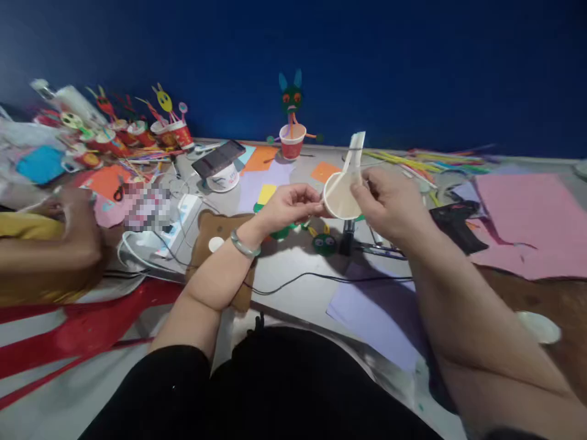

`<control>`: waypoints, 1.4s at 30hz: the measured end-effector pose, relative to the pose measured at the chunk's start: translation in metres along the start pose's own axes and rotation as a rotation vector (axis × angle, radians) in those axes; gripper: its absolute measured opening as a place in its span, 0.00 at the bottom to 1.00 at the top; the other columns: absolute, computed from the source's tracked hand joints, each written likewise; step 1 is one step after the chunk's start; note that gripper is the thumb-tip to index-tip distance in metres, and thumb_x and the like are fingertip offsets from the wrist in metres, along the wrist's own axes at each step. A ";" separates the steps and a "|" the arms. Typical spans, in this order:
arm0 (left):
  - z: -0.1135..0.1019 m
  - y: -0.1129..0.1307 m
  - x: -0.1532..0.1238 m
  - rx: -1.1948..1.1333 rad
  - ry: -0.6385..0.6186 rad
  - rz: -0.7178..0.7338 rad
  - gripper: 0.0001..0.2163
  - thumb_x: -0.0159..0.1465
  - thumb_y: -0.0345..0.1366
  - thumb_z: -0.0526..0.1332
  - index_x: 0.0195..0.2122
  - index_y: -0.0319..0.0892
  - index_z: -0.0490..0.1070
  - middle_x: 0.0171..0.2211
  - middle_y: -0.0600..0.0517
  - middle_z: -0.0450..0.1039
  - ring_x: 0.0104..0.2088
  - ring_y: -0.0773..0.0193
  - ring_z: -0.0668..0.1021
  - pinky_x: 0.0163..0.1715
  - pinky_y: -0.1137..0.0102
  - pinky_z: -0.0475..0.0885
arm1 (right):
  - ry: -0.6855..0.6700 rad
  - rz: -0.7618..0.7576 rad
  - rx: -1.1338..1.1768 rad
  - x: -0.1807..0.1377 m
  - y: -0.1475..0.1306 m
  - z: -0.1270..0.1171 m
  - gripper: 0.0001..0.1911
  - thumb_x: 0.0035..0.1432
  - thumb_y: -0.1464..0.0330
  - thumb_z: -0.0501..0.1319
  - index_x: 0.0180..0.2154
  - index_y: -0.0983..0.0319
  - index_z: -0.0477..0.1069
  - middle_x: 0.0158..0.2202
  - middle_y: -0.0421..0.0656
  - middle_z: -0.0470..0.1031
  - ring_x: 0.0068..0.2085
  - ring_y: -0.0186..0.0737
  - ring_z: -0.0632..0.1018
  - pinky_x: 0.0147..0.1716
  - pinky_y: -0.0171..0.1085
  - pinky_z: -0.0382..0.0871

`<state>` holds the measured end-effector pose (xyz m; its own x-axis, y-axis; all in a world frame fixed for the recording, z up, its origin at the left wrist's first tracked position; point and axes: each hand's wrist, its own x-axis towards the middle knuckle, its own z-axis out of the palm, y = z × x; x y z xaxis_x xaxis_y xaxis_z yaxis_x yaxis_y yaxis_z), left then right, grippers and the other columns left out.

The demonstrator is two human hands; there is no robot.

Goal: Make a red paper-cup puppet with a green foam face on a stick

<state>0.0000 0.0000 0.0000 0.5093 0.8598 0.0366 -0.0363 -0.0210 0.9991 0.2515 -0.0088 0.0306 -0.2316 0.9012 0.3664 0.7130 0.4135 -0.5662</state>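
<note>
A white paper cup (340, 197) is held in the air above the table, its open mouth turned toward me. My left hand (290, 205) pinches the cup's left rim with closed fingers; a green bangle sits on that wrist. My right hand (389, 200) grips the cup's right side, fingers closed. A pale paper strip (354, 154) sticks up from the cup between the hands. Under the hands lie green paper pieces (324, 242) and a dark glue gun (348, 235).
Another person's arm in a yellow sleeve (43, 244) rests at the left. Decorated red cups (151, 131) line the back left; one red cup figure (292, 137) stands at centre back. Pink paper (527, 214), purple paper (376, 311), a power strip (181, 223), a black cable (321, 278).
</note>
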 end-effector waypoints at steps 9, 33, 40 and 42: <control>-0.011 -0.010 0.001 0.115 -0.057 0.098 0.32 0.63 0.71 0.79 0.44 0.43 0.83 0.32 0.52 0.78 0.28 0.68 0.75 0.27 0.69 0.69 | 0.005 0.022 0.004 -0.001 0.004 0.001 0.11 0.74 0.58 0.64 0.37 0.53 0.71 0.29 0.45 0.75 0.33 0.52 0.74 0.36 0.47 0.60; -0.021 -0.041 0.016 0.399 0.160 0.471 0.28 0.77 0.69 0.67 0.54 0.47 0.73 0.46 0.49 0.83 0.34 0.69 0.79 0.31 0.72 0.74 | -0.201 0.052 0.334 -0.001 -0.006 -0.003 0.21 0.68 0.59 0.70 0.60 0.53 0.74 0.26 0.38 0.79 0.27 0.52 0.80 0.33 0.49 0.73; -0.021 -0.045 0.012 0.627 0.311 0.626 0.21 0.86 0.60 0.55 0.51 0.46 0.73 0.42 0.52 0.81 0.26 0.71 0.73 0.30 0.69 0.71 | -0.250 0.118 0.375 -0.003 -0.021 -0.012 0.29 0.65 0.61 0.68 0.65 0.57 0.71 0.26 0.40 0.79 0.30 0.55 0.83 0.32 0.48 0.74; -0.021 -0.045 0.012 0.638 0.319 0.645 0.21 0.87 0.59 0.55 0.56 0.47 0.72 0.46 0.50 0.82 0.29 0.69 0.76 0.32 0.68 0.74 | -0.248 0.114 0.396 -0.002 -0.020 -0.012 0.29 0.64 0.60 0.69 0.64 0.57 0.71 0.26 0.40 0.79 0.30 0.55 0.83 0.31 0.48 0.74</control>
<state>-0.0106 0.0217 -0.0449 0.2940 0.6818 0.6699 0.2947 -0.7314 0.6150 0.2456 -0.0207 0.0495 -0.3519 0.9275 0.1262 0.4471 0.2850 -0.8479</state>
